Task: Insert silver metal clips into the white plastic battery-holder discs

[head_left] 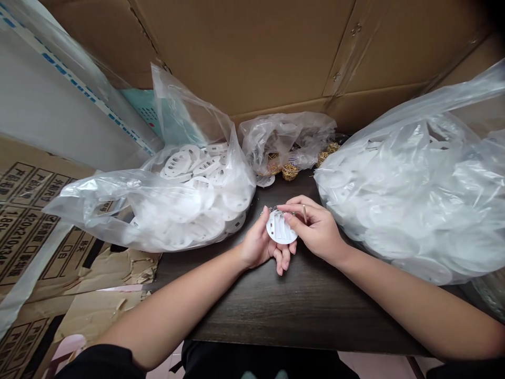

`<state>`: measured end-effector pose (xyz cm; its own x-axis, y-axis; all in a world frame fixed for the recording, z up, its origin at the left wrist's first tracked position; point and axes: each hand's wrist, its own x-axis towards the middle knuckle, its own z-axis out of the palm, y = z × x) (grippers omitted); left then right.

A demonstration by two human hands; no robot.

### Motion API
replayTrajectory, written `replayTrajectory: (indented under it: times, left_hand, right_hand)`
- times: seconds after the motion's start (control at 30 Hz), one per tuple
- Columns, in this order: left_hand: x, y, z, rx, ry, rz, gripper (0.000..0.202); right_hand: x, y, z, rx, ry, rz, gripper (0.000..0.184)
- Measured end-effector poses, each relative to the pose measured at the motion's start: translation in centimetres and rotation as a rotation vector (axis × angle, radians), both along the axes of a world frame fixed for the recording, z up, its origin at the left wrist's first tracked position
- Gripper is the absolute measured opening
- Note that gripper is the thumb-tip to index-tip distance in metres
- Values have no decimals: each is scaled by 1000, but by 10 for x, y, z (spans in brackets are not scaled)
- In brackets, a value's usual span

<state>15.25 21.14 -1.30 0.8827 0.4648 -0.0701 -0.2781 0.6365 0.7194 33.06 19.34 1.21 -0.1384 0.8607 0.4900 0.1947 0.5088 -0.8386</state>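
Where the round white plastic disc point(279, 232) lies: between both hands, over the dark wood-grain table point(252, 310).
Left hand point(258, 242): clamped on the disc's left side, some fingers curled beneath it.
Right hand point(320, 230): pinched on the disc's upper right, thumb on its face.
Silvery metal piece point(272, 209): along the disc's far edge, perhaps a chain, too small to tell.
Disc's outline: round, no long axis; both hands touch it.

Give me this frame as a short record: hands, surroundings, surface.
Left hand: holds slotted white disc at its left side
Right hand: thumb on disc's face, fingers near its top edge
Left bag: clear plastic, white discs inside
Right bag: clear plastic, white pieces inside
Behind: smaller clear bag, gold wire balls
Surface: dark tabletop
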Motion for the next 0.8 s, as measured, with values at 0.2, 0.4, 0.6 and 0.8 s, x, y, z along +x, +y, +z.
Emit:
replayTrajectory:
  times: [0.2,0.4,0.6,0.8]
  left_hand:
    - [1,2,0,14,-33,-4,95]
    - [1,1,1,21,-53,-4,93]
    - [0,2,0,21,-54,0,93]
    - [1,1,2,32,-21,17,97]
  right_hand:
    - [4,2,0,120,-98,-40,22]
    - [5,2,-3,142,-93,-31,21]
    - [10,3,-4,158,-94,-45,22]
    - [10,2,-4,172,-99,-25,22]
